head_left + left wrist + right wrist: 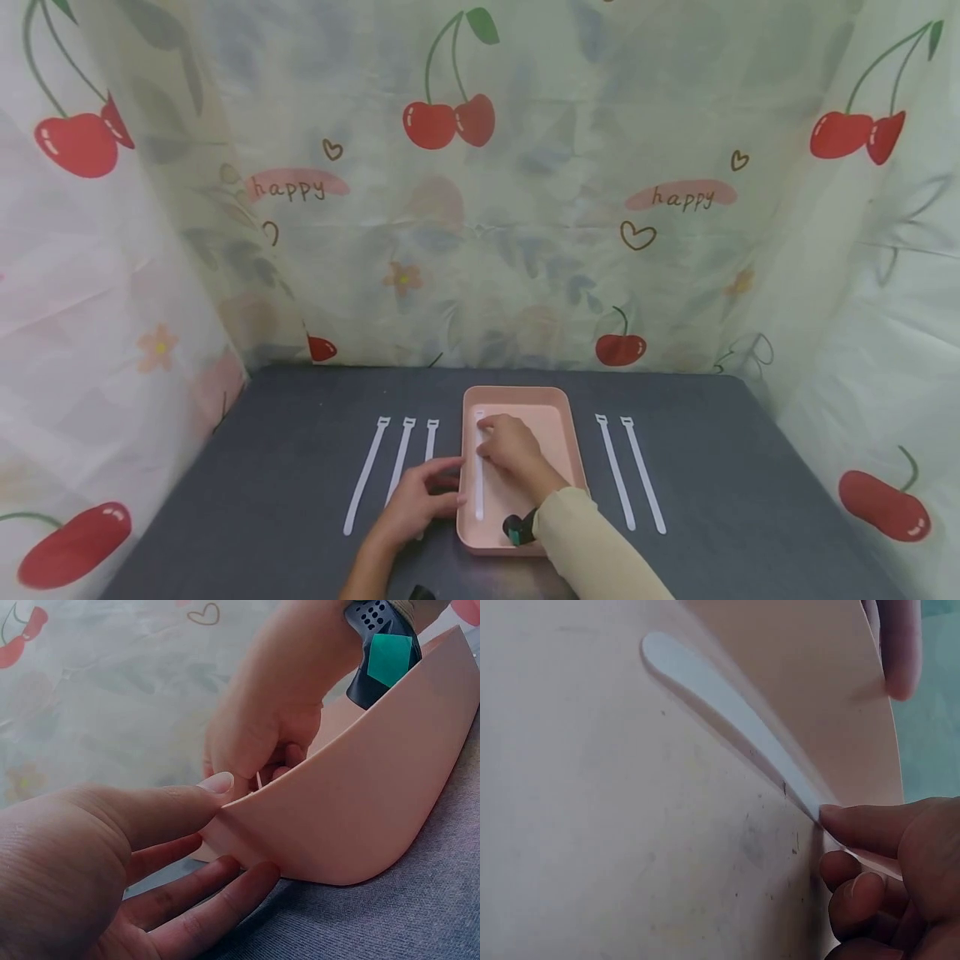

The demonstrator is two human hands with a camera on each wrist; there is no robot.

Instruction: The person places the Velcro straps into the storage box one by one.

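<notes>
A pink tray [551,417] stands on the dark table. Along its left inner side lies a white cable tie [479,492] with a slotted head at the far end. My right hand [517,450] reaches into the tray and pinches this tie between thumb and fingers; in the right wrist view the tie's rounded end [660,652] points away from the hand. My left hand [416,504] is at the tray's left side. In the left wrist view its thumb touches the rim, and its extended fingers [214,900] rest by the outer wall.
Three more white ties [366,479] lie left of the tray, the nearer ends of two partly hidden by my left hand. Two others [617,475] lie to its right. A patterned curtain [480,208] surrounds the table [697,433] at the back and sides.
</notes>
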